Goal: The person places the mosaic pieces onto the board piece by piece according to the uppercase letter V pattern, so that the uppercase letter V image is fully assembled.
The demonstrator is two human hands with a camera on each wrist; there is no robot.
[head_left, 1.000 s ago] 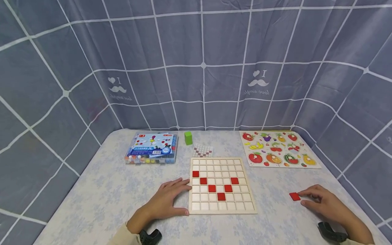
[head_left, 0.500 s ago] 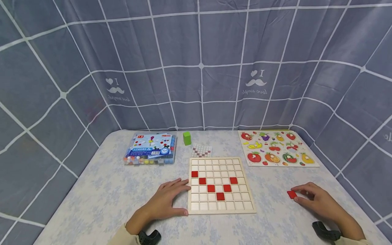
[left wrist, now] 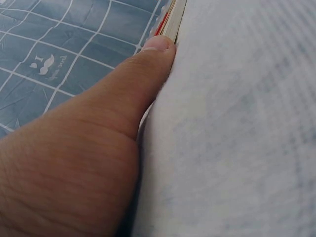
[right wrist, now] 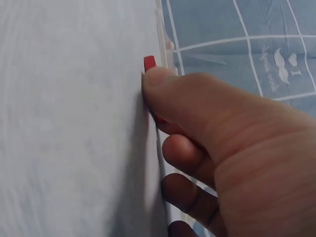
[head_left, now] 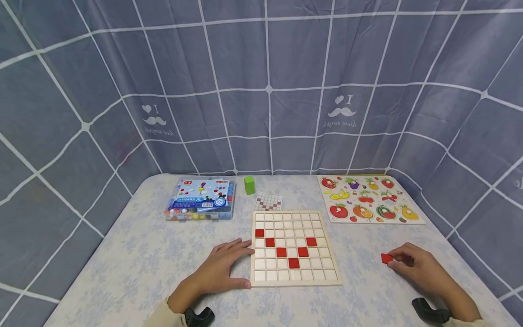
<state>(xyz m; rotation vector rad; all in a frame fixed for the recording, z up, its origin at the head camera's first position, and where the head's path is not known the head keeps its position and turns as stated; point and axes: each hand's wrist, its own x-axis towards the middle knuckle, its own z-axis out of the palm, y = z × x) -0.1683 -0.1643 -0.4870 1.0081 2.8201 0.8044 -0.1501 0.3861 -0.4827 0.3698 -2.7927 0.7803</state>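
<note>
A pale wooden grid board (head_left: 305, 275) lies on the table, with several red square tiles (head_left: 293, 263) set in its cells in a V-like pattern. My left hand (head_left: 222, 267) rests flat at the board's left side, fingers spread, with fingertips and thumb at its edge; the left wrist view shows the thumb (left wrist: 153, 54) against that edge. Off to the right of the board, my right hand (head_left: 421, 265) pinches a loose red tile (head_left: 386, 258) between thumb and fingers. In the right wrist view the tile (right wrist: 149, 62) shows past the thumb, partly hidden by it.
Behind the board lies a small pattern card (head_left: 269, 201), near a green block (head_left: 249, 185). A clear plastic case (head_left: 200, 200) of colourful beads stands at the back left. A fruit puzzle board (head_left: 369, 200) lies at the back right, before a grey-blue curtain (head_left: 298, 113).
My right hand has moved slightly left with the loose red tile, now gripping it between thumb and fingers and tilting it up. The left hand and the board stay put.
</note>
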